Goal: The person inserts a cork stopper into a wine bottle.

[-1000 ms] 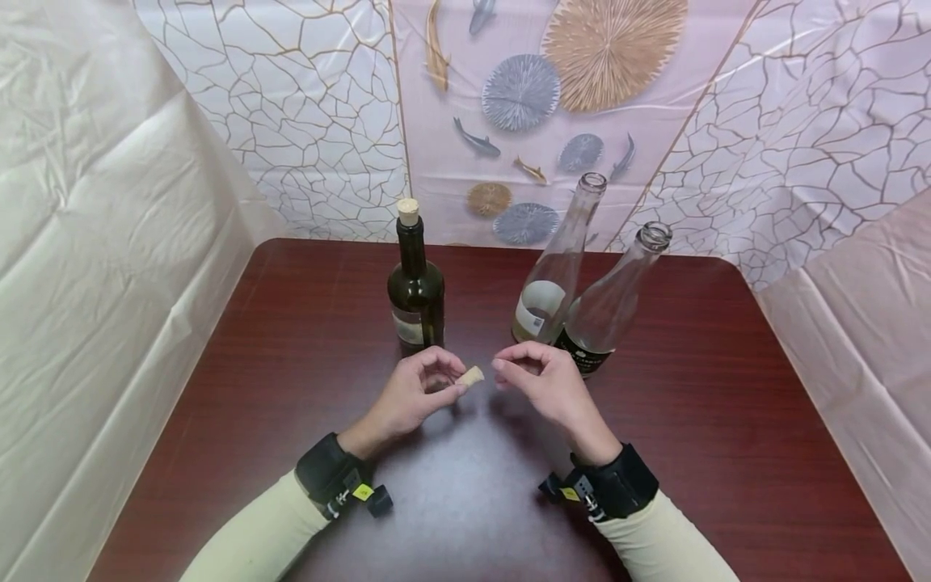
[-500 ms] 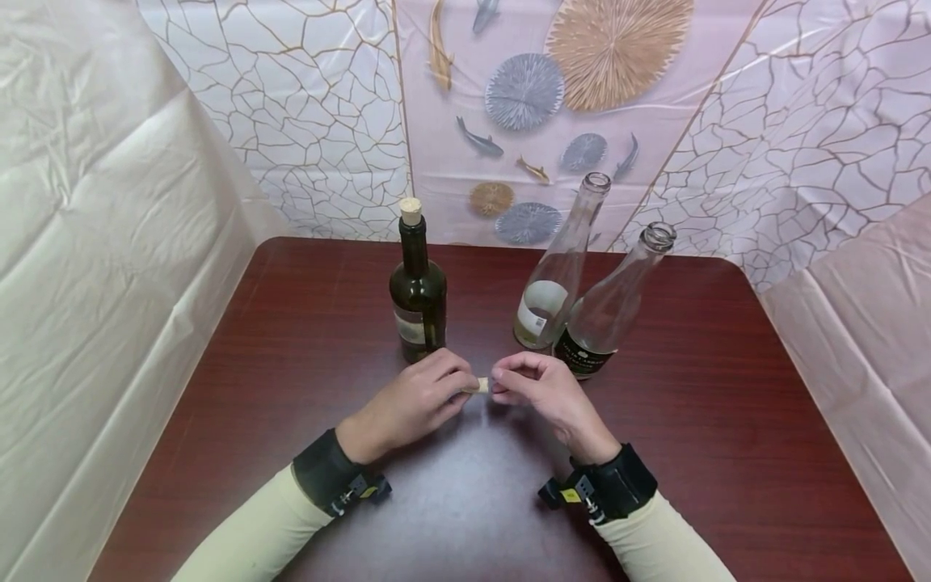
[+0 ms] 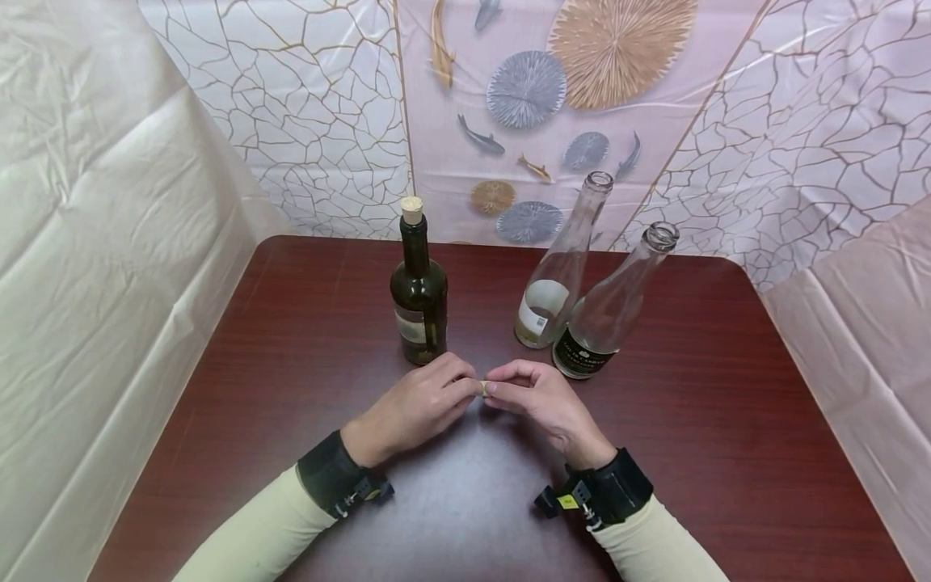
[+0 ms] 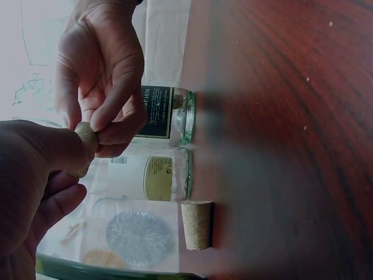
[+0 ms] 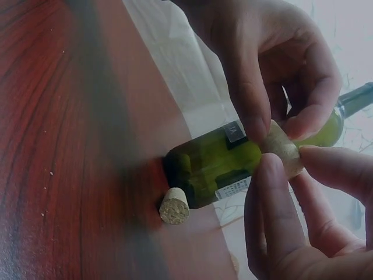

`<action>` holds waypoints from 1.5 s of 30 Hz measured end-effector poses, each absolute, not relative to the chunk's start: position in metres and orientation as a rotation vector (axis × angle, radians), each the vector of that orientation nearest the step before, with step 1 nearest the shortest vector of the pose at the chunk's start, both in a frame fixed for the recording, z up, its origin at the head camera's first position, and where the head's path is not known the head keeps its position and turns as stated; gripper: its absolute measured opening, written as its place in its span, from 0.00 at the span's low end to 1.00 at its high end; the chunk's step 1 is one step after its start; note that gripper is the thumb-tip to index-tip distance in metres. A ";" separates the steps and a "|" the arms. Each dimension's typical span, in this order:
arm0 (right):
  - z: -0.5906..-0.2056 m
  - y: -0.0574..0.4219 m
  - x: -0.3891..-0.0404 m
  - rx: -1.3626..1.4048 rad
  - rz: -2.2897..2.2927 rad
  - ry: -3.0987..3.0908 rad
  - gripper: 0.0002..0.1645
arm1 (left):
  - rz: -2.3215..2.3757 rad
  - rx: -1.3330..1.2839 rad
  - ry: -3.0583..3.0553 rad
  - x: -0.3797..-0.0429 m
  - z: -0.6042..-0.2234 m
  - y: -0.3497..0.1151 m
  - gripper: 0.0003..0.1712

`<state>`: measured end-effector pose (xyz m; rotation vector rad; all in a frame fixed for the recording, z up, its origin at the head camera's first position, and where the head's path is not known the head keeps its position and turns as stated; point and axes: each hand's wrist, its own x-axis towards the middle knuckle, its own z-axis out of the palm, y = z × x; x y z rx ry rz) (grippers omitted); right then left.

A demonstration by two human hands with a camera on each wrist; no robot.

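A small tapered cork [image 5: 282, 149] is held between my two hands, low over the table's middle. My left hand [image 3: 418, 406] pinches one end between thumb and fingers. The other end is gripped by the fingertips of my right hand [image 3: 549, 402]. In the head view the fingers hide nearly all of this cork. A second cork [image 4: 197, 225] lies on its side on the table, seen in both wrist views and hidden in the head view. Just beyond my left hand stands a dark green bottle [image 3: 419, 303], with a cork [image 3: 411, 210] in its mouth.
Two clear glass bottles stand close together beyond my right hand, one with a white label [image 3: 544, 303], one with a black label [image 3: 582, 353]. Their mouths are uncovered. The dark red wooden table [image 3: 691, 420] has patterned cloth [image 3: 334, 121] hanging behind it.
My left hand has turned over with the cork. The right hand's fingers, apart from the cork a second ago, have closed onto its free end. The bottles stay in place.
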<state>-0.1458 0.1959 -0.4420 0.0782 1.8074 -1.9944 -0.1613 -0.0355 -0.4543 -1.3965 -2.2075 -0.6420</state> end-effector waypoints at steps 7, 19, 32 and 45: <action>-0.443 0.196 -0.145 0.098 -1.985 1.873 0.18 | -0.660 -1.379 -2.219 -0.160 -0.457 -0.032 0.11; -0.444 0.208 -0.140 0.164 -1.997 1.969 0.19 | -1.129 -1.219 -2.279 -0.178 -0.446 -0.010 0.13; -0.448 0.224 -0.131 0.273 -2.012 1.959 0.25 | -1.751 -0.773 -2.209 -0.216 -0.401 0.027 0.18; -0.450 0.233 -0.126 0.337 -2.048 1.916 0.23 | -1.964 -0.696 -2.115 -0.249 -0.366 0.077 0.23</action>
